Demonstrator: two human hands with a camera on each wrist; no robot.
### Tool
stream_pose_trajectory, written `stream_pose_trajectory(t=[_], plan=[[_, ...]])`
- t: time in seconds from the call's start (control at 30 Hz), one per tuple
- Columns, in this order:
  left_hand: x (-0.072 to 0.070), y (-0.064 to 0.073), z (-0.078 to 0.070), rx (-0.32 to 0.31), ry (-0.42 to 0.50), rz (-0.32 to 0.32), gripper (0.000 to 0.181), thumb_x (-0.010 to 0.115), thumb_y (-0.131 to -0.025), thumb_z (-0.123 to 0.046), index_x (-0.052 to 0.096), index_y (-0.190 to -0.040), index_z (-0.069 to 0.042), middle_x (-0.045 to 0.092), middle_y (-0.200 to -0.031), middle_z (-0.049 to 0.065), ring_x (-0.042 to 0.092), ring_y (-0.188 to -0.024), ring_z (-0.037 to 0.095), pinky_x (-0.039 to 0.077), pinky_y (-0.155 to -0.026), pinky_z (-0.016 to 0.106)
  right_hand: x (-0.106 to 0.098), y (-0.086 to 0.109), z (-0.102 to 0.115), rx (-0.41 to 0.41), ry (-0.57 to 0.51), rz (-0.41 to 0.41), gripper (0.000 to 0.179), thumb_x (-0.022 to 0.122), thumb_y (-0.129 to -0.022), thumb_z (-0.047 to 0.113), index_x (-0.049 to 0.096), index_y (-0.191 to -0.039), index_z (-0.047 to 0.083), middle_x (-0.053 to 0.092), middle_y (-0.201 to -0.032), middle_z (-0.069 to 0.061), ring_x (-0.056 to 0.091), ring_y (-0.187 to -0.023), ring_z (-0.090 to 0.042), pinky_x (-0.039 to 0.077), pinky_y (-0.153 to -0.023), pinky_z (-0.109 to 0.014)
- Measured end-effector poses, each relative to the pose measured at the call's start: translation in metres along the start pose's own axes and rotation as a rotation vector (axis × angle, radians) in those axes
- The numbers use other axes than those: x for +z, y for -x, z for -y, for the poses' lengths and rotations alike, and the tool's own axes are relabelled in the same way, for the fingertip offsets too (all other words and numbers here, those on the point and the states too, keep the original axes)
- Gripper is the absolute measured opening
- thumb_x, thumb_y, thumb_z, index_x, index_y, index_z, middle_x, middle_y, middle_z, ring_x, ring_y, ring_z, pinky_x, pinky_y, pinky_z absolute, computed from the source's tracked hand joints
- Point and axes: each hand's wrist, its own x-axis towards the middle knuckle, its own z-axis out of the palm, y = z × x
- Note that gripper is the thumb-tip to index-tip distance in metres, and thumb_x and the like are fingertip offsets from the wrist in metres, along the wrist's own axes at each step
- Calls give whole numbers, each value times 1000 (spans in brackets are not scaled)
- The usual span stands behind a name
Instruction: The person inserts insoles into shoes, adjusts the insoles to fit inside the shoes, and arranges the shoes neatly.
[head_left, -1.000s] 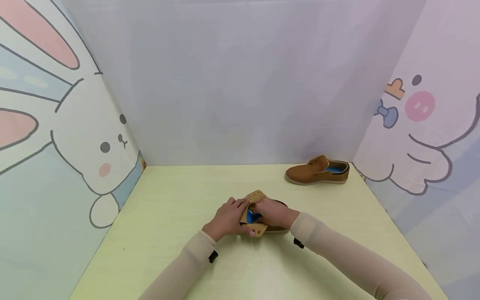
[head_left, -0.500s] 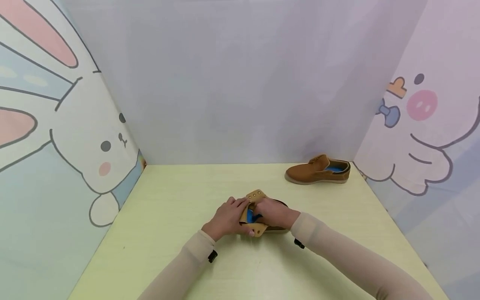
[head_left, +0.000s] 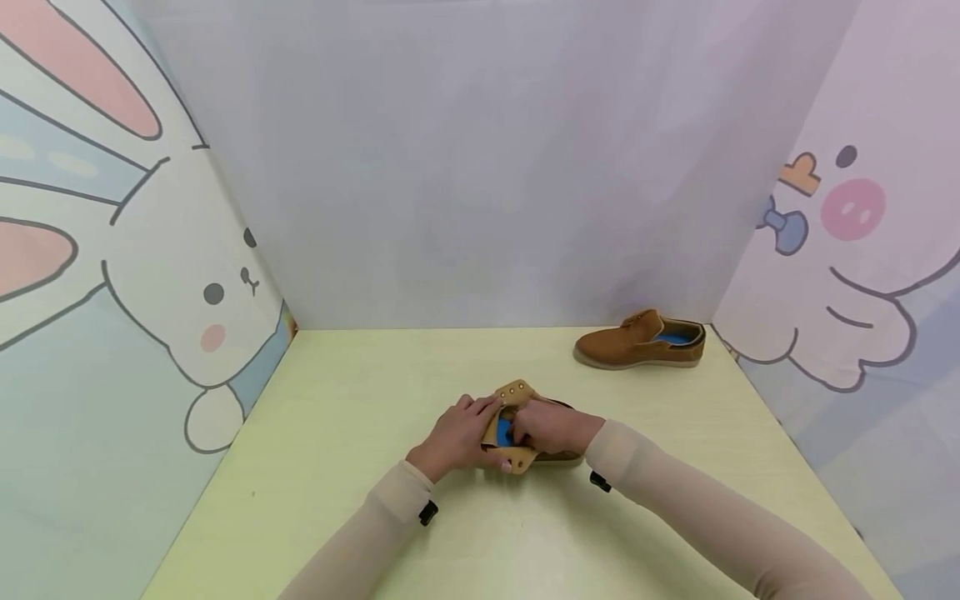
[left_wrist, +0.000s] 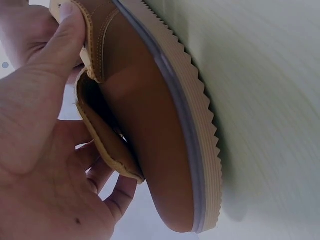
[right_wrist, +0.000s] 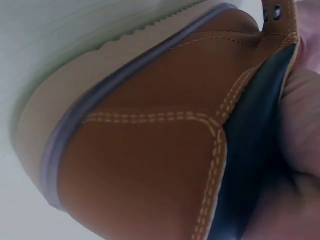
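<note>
A brown leather shoe (head_left: 561, 459) lies on the table, toe to the left, its tan-lined flaps spread apart. My left hand (head_left: 456, 435) holds the front of the opening, thumb on the near eyelet flap (head_left: 519, 457) and fingers toward the far eyelet flap (head_left: 514, 391). In the left wrist view, the tongue (left_wrist: 111, 142) is folded forward against the fingers. My right hand (head_left: 553, 427) reaches into the opening with bent fingers, over a blue insole (head_left: 505, 432). Its fingertips are partly hidden. Dark lining (right_wrist: 252, 145) shows beside that hand in the right wrist view.
A second brown shoe (head_left: 626, 344) with a blue insole stands at the back right of the pale yellow table (head_left: 360, 375). A grey back wall (head_left: 480, 167) and side walls with cartoon animals enclose the table.
Inside the shoe, the right fingers have shifted slightly and more bright blue insole shows beside them. The left hand keeps its hold. The head view has turned slightly.
</note>
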Motion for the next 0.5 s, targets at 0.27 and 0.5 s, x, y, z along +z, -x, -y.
stream_pose_trajectory(t=[0.27, 0.5], plan=[[2, 1, 0, 10, 7, -3, 110, 68, -77, -77, 35, -159, -12, 40, -159, 4, 45, -120, 22, 46, -96, 36, -13, 5, 6, 56, -4, 101, 20, 72, -92, 0, 79, -82, 17, 61, -71, 14, 45, -66, -5, 44, -65, -18], [3, 0, 1, 8, 5, -18, 109, 68, -77, -77, 36, -159, -12, 41, -158, 4, 46, -120, 23, 46, -97, 36, -20, 15, 1, 197, -46, 179, 33, 67, -92, -7, 76, -78, 21, 56, -67, 13, 44, -63, -7, 45, -62, -22]])
